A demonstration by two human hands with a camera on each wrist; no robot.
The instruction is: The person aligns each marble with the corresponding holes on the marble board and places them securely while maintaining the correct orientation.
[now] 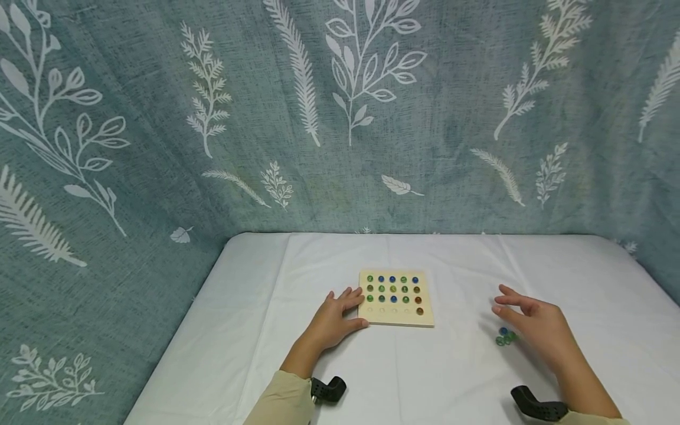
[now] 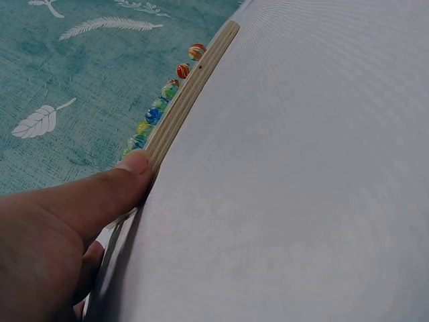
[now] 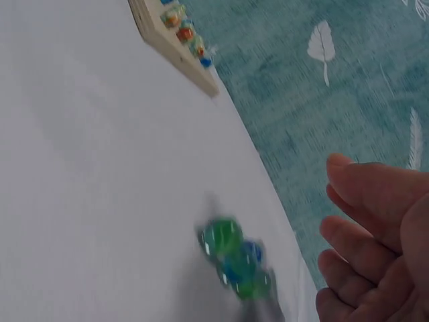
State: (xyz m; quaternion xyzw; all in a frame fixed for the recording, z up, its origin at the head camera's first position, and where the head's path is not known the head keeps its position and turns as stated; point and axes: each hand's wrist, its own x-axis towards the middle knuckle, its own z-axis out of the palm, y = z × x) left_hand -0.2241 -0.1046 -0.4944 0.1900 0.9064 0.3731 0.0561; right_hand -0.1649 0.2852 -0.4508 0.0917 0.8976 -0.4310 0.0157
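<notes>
To my left, blue-green leaf-printed fabric (image 1: 154,195) hangs, running on behind a white, faintly creased cloth surface (image 1: 451,372). I see the left hand (image 1: 332,321) spread wide, touching the corner of a flat wooden board (image 1: 393,319) with a streaky edge, its round pits seating glossy swirled marbles (image 1: 392,279). Further right, smooth green and blue loose marbles (image 1: 507,340) cluster beneath the right hand (image 1: 539,324), fingers narrowly parted, holding nothing I can see.

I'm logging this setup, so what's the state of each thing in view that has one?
Board: flat, partly filled
Seated marbles: three rows full, one in nearest row
Other four holes: empty
Loose marbles: clustered, off the board
Left hand: touching board
Right hand: raised, no marble visible
White cloth: lightly creased
</notes>
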